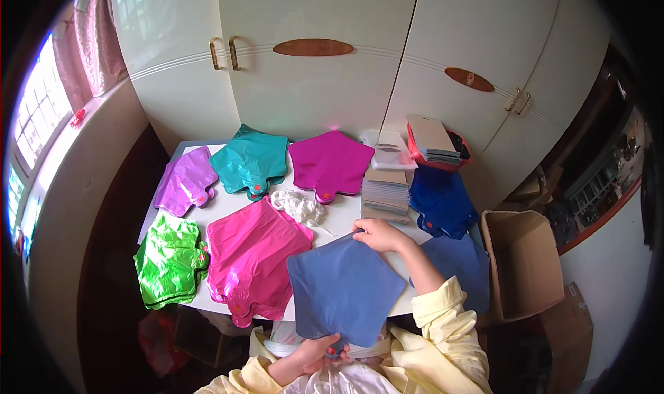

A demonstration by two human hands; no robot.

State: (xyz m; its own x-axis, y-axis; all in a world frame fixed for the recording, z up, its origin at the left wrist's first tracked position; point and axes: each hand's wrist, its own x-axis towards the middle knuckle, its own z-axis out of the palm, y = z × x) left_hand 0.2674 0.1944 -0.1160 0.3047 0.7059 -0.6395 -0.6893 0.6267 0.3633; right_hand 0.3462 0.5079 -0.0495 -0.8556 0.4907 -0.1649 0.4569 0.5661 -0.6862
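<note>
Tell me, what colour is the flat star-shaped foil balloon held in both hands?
The flat star-shaped foil balloon is matte slate blue, seen best in the head view, pinched by the left hand and right hand.

Bright window daylight, dark fisheye rim

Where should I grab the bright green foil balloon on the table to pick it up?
Probably by the short neck tab on the green foil balloon, which seems to point right toward the pink balloon stack. Come from above and pinch there: the balloon lies flat and crinkled on the white table, overhanging its near-left edge, so that loose edge would be a second easy place to pinch.
</note>
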